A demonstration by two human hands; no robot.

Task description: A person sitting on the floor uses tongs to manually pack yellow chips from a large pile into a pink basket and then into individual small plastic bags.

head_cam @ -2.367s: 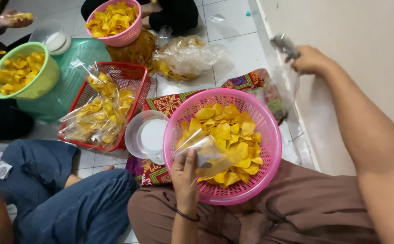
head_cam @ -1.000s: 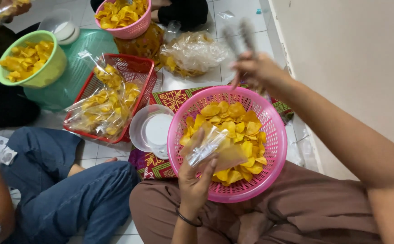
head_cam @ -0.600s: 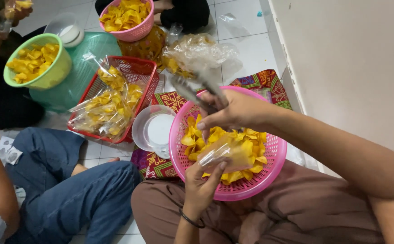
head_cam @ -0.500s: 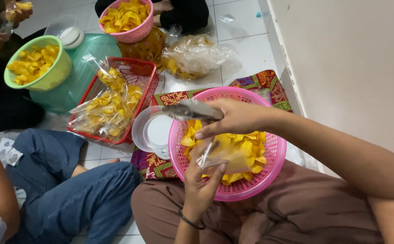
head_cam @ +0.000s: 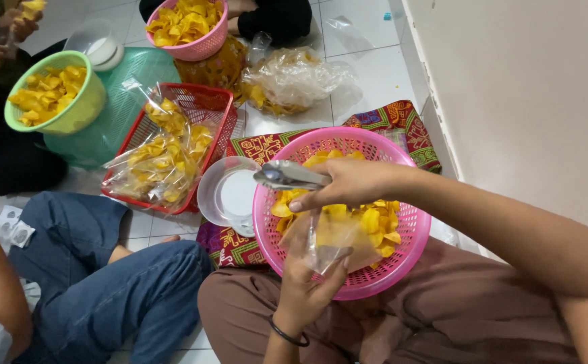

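A pink perforated basket [head_cam: 402, 259] of yellow chips [head_cam: 373, 220] rests on my lap. My left hand [head_cam: 305, 286] holds a clear plastic bag [head_cam: 328, 237] with a few chips in it over the basket's near side. My right hand [head_cam: 348, 183] reaches across the basket and grips metal tongs [head_cam: 287, 176], whose closed tips point left over the basket's rim.
A clear round container [head_cam: 228, 192] sits left of my basket. A red basket [head_cam: 196, 108] holds filled chip bags. A green bowl [head_cam: 78, 111] and another pink basket [head_cam: 203, 47] hold chips. A person in jeans [head_cam: 98, 276] sits at left. A white wall [head_cam: 530, 101] rises right.
My right hand brought the tongs from beside the wall leftward across the basket. My left hand kept the bag over the chips.
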